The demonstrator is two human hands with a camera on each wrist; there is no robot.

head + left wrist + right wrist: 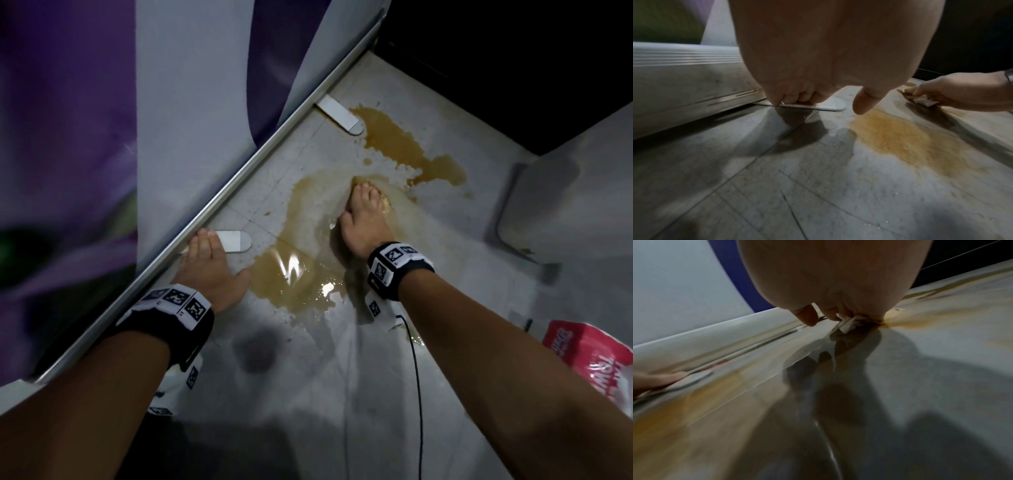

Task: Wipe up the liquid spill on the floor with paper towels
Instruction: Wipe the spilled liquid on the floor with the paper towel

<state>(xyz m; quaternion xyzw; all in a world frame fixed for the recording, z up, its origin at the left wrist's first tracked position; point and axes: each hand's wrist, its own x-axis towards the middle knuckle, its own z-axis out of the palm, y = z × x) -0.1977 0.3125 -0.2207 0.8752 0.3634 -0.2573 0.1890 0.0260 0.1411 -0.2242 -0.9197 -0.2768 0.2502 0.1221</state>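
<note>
On spill [308, 274], right hand [363, 219] over paper towel [920, 101]

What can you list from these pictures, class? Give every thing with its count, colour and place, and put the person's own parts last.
spill: one, brown, spread over the floor in joined puddles
paper towel: one wad, white and stained brown, under the right hand
floor: one, pale grey tiles
appliance: one, white and purple, at left
flat feet: two, white, jutting from the appliance's base
package: one, red and white, at lower right
cable: one, black, on the floor
left hand: on the floor, fingers on the nearer foot
right hand: pressing the paper towel into the spill
</note>
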